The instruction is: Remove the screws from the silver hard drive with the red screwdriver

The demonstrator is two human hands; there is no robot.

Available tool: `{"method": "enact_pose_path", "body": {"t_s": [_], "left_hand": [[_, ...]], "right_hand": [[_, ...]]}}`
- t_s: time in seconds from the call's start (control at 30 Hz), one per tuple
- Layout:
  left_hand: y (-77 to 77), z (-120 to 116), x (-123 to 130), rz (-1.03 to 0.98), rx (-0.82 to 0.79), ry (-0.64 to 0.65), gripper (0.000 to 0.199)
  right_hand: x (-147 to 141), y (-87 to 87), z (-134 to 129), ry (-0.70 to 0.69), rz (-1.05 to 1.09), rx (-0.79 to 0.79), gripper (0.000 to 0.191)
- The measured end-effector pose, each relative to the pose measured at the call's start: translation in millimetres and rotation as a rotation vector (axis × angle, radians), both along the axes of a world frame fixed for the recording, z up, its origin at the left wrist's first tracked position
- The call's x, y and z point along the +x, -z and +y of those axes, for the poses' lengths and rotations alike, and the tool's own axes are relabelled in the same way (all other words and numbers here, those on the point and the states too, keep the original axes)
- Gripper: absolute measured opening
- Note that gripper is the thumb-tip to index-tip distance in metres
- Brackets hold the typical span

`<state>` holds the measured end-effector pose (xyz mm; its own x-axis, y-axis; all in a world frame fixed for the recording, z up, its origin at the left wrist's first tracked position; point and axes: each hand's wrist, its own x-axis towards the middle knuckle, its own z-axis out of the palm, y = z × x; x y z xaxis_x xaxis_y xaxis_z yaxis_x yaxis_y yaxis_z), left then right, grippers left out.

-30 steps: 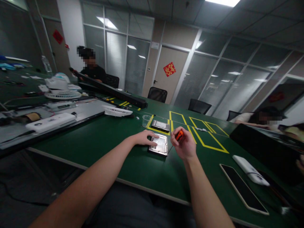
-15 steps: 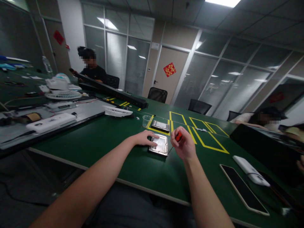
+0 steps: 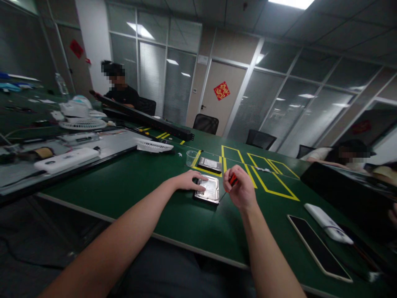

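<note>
A silver hard drive (image 3: 211,189) lies flat on the green table (image 3: 186,215). My left hand (image 3: 186,181) rests at its left side with fingers apart, the fingertips on its top face. My right hand (image 3: 240,188) is wrapped round the red and black handle of a screwdriver (image 3: 233,179), whose thin shaft slants down to the lower right corner of the drive. Just behind lies a second hard drive (image 3: 210,164) inside a yellow tape outline. A clear plastic cup (image 3: 191,158) stands to the left of it.
On the right lie a phone (image 3: 319,247), a white power bank (image 3: 328,223) and a large black panel (image 3: 344,194). An opened panel (image 3: 114,145) with white parts and a white fan grille (image 3: 154,145) occupy the left. Other people sit at the far left and right.
The red and black handle has turned slightly in my right hand. My left hand and the drive have stayed in place.
</note>
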<state>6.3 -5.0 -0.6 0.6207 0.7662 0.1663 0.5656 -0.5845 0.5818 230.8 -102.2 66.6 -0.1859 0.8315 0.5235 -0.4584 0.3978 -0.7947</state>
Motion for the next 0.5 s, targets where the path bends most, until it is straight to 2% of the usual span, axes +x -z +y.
{"method": "enact_pose_path", "body": {"t_s": [0.13,0.33,0.5], "left_hand": [[-0.8,-0.4,-0.4,0.013,-0.018,-0.006,0.071],[-2.3,-1.1,-0.4,0.030,-0.038,-0.022,0.072],[-1.6,-0.4,-0.1,0.024,-0.021,-0.011,0.072]], "right_hand": [[0.6,-1.0,-0.2,-0.030,-0.002,-0.021,0.019],[1.7,-3.3,0.4,-0.041,0.012,-0.051,0.031],[1.8,-1.3,0.6,-0.016,0.007,-0.013,0.024]]}}
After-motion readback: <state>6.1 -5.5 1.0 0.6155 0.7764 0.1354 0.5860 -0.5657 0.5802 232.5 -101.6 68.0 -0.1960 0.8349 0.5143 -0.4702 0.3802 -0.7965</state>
